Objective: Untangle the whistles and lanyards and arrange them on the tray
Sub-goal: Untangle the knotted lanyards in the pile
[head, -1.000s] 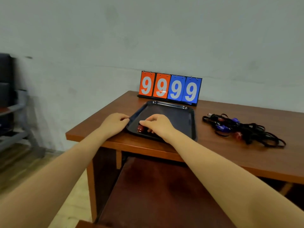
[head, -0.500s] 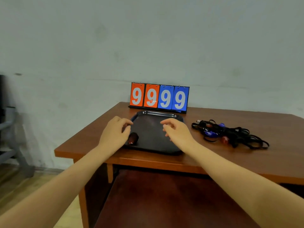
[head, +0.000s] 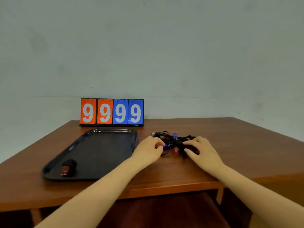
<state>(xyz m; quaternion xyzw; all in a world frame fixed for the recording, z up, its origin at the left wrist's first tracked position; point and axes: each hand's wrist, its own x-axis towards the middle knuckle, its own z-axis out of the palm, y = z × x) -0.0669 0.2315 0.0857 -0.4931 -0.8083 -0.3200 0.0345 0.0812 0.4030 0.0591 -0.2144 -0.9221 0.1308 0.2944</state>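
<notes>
A dark tray [head: 105, 148] lies on the left half of the wooden table. One red whistle with its black lanyard wound up [head: 68, 167] rests in the tray's near left corner. To the right of the tray sits a tangle of black lanyards with blue and red whistles [head: 174, 140]. My left hand [head: 148, 149] pinches the tangle's left side near a blue whistle [head: 167, 146]. My right hand [head: 199, 148] grips the black cords on the tangle's right side. A red whistle [head: 175, 151] lies between my hands.
A flip scoreboard [head: 111, 111] reading 9999, two orange and two blue cards, stands at the table's back edge behind the tray. A pale wall rises behind the table [head: 238, 145]. The table's front edge runs just below my forearms.
Both hands left the tray and moved right onto the tangle of lanyards. The wound red whistle stays in the tray. The view swung right.
</notes>
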